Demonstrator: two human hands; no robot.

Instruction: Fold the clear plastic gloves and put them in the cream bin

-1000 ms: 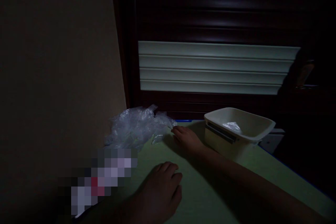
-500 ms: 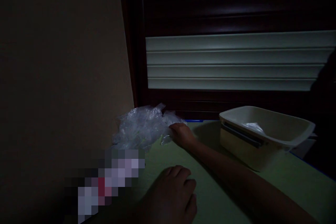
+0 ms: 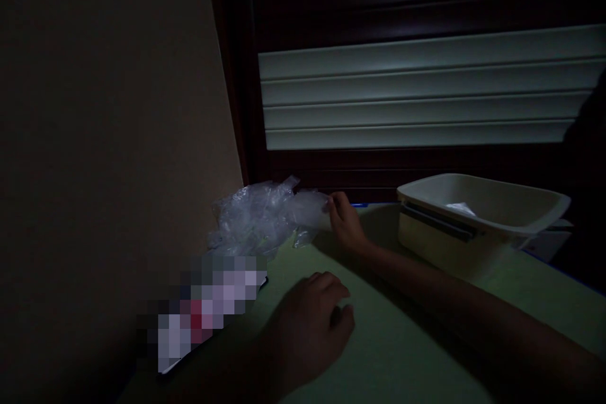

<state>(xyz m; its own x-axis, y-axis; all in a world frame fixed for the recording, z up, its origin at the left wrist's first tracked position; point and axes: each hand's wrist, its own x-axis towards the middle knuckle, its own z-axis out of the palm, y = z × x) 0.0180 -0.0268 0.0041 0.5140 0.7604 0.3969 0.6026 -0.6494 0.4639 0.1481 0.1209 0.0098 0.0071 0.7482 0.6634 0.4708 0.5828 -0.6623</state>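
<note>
Pretty dim in here, but using the left hand [image 3: 315, 325] as the middle of the clock, the right hand [image 3: 345, 224] is out between 12 and 1. Its fingers look closed on the near end of a clear plastic sheet [image 3: 307, 207], though it's dark enough that the exact pinch is hard to swear to. That sheet runs into a crumpled plastic heap [image 3: 255, 218] at about 11 o'clock, close to the wall [image 3: 118, 107]. The left hand is loosely curled with a gap between thumb and fingers, nothing in it; can't tell if it's resting on the green bench [image 3: 379, 334] or just above. A pale tub [image 3: 435, 243] sits around 2 o'clock, a shiny scrap [image 3: 461, 208] inside it. Biggest worry, imo: the sheet overlaps the heap, so a pull could drag other bits along if they're tangled. Thin slick film could also slip out of such a fingertip hold, or tear if tugged hard. The masked-out item [image 3: 213, 309] at 9 o'clock is right by the heap's near edge, so sliding plastic might nudge it. And the right forearm passes near the tub, so a careless elbow swing could bump that.
</note>
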